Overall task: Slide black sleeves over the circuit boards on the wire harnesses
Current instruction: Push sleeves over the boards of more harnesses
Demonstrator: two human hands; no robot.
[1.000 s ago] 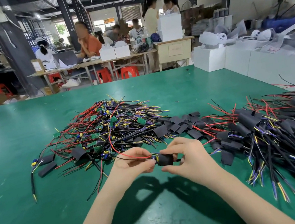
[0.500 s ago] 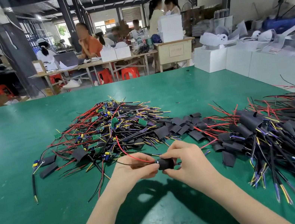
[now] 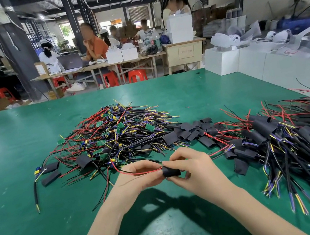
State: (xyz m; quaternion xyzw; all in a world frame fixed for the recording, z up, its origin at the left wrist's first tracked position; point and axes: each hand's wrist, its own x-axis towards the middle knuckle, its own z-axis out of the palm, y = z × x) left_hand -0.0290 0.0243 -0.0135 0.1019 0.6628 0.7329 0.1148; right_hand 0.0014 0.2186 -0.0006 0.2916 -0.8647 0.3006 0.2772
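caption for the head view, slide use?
Left hand holds harness wires while right hand grips a black sleeve over the green table.

The desk [image 3: 20, 203] is green. The sleeve [image 3: 171, 170] at centre frame is black, with a red wire [image 3: 139, 173] running into it. The left pile [image 3: 115, 134] mixes red, black, yellow and purple wires with green circuit boards [image 3: 119, 126]. Upper-centre stools [image 3: 137, 75] are red.

- black sleeve [image 3: 171, 171]: short tube, lying sideways, pinched between both hands, red wire [image 3: 139, 173] running out its left end
- bare harnesses [image 3: 112, 137]: heap with green boards, mid-table
- sleeved harnesses [image 3: 289, 135]: pile at right
- loose sleeves [image 3: 189, 131]: between the piles
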